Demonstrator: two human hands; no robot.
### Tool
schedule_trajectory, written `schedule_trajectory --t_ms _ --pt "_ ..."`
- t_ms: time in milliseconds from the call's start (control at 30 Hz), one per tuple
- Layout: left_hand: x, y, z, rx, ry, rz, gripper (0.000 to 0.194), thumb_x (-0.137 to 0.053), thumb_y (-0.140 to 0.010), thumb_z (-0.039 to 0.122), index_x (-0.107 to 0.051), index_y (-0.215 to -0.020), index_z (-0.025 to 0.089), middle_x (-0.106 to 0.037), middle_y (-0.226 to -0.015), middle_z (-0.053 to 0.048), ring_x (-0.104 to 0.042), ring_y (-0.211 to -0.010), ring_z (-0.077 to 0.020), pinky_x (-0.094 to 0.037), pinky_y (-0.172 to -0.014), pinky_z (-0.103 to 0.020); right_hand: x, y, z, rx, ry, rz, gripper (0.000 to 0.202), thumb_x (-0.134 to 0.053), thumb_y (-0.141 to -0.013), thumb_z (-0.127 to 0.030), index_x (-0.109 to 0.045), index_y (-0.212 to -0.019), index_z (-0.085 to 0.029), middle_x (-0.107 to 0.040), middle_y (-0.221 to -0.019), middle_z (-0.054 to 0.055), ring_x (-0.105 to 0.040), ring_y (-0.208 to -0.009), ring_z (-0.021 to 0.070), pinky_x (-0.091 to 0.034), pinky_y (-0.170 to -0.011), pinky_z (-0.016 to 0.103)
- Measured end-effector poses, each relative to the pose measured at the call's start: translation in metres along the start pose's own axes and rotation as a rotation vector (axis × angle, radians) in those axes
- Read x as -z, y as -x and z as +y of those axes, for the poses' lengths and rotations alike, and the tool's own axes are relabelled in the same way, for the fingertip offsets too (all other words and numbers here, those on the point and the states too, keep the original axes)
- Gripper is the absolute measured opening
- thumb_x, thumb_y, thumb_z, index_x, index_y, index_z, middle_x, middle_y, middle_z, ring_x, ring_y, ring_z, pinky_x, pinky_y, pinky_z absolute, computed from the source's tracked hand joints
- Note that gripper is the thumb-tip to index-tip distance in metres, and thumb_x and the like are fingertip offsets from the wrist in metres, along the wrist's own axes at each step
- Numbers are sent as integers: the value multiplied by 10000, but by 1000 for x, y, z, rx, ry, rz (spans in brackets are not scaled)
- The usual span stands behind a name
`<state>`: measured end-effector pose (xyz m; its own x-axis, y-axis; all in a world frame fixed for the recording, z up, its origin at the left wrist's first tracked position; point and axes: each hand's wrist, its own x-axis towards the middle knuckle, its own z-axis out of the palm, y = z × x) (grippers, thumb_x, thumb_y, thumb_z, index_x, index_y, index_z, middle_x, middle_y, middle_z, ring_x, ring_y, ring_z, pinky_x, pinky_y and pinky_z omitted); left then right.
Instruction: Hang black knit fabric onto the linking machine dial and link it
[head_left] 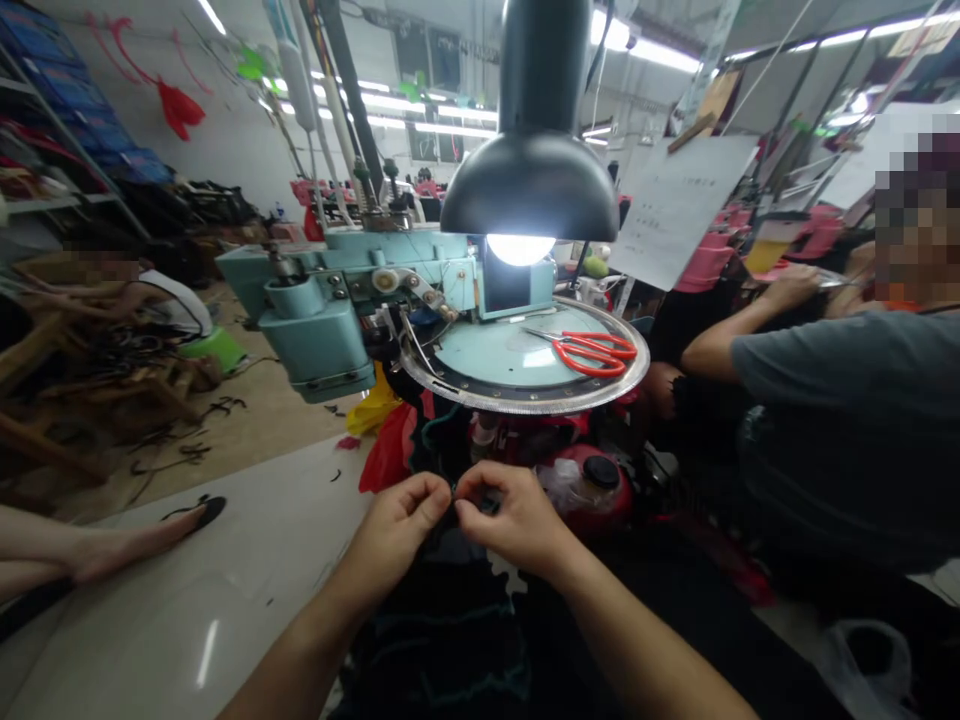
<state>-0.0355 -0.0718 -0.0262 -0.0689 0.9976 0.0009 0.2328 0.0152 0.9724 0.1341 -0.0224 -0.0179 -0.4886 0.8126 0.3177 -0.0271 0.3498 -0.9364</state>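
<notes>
My left hand (405, 525) and my right hand (514, 520) meet below the machine, each with thumb and forefinger pinched together. Whatever lies between their fingertips is too small and dark to make out. Under them, dark fabric with teal edges (450, 655) spreads over my lap. Just beyond the hands stands a light-green linking machine (315, 335) with a round, fine-toothed metal dial (525, 404). Red-handled scissors (596, 350) rest on the dial's flat top, out of my hands' reach of touch. A black lamp (531, 185) shines down on it.
A red container with a black cap (600, 472) stands under the dial, near my right hand. Red and yellow bags (390, 445) hang to the left. At right sits a person in a grey shirt (855, 400); another person's foot (150, 540) is at left. Paper (686, 205) hangs behind.
</notes>
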Motion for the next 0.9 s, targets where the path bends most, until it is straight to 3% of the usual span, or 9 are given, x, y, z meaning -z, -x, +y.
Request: schedule_trajectory --t_ms 100,200,300,400,500,600,700,767,900 --pt "-4 0 6 -75 -98 6 373 -626 -848 525 -603 -721 175 -505 -657 17 -439 -603 -128 -364 -538 -215 -6 -4 8 -107 -196 83 48 -629 -648 -148 -635 -634 -193 -591 -609 -40 -509 -587 116 -397 -575 231" --pt "-6 1 8 -65 -75 22 373 -614 -852 532 -596 -733 179 -451 -626 35 -390 -564 -116 -324 -495 -209 -6 -9 18 -182 -364 149 66 -595 -672 -213 -585 -609 -199 -591 -590 -30 -522 -571 119 -422 -577 234" --pt "-6 1 6 -20 -13 20 386 -601 -862 555 -576 -749 187 -406 -599 53 -349 -518 -102 -287 -456 -203 2 -11 20 -189 -420 101 107 -653 -713 -299 -638 -715 -193 -678 -712 9 -614 -678 151 -492 -675 266" --pt "-4 0 4 -2 2 -5 391 -612 -858 560 -568 -743 189 -403 -578 57 -346 -495 -97 -281 -441 -199 10 -9 16 -151 -322 -36 202 -741 -696 -298 -699 -863 -193 -720 -846 26 -651 -803 179 -511 -757 294" --pt "0 0 4 -43 22 27 366 -633 -845 557 -593 -831 193 -504 -652 32 -412 -527 -105 -342 -469 -202 13 -7 15 -108 -180 -62 96 -713 -750 -257 -716 -816 -187 -703 -774 12 -636 -742 164 -494 -703 275" --pt "7 3 8 -189 -48 75 279 -684 -823 464 -615 -898 204 -629 -905 -40 -536 -658 -134 -458 -591 -233 14 -4 19 -54 -190 0 93 -699 -807 -276 -725 -808 -188 -701 -754 14 -633 -713 160 -488 -670 266" --pt "14 9 17 -415 -354 66 117 -616 -872 280 -654 -792 205 -633 -1057 -78 -610 -837 -172 -498 -763 -268 15 -1 22 80 -184 4 69 -705 -837 -257 -742 -843 -200 -724 -831 33 -662 -796 176 -508 -746 284" --pt "16 13 23 -552 -545 92 177 -546 -892 192 -664 -761 211 -630 -1060 -84 -624 -944 -196 -495 -834 -282 15 1 23 176 -140 16 72 -673 -860 -201 -745 -853 -207 -734 -865 44 -681 -847 183 -521 -800 298" --pt "12 17 26 -709 -660 207 73 -629 -857 155 -589 -893 204 -614 -1091 -89 -628 -938 -197 -524 -756 -276 12 5 23 329 -51 84 127 -622 -860 -117 -711 -848 -206 -753 -887 55 -712 -862 183 -554 -803 298"
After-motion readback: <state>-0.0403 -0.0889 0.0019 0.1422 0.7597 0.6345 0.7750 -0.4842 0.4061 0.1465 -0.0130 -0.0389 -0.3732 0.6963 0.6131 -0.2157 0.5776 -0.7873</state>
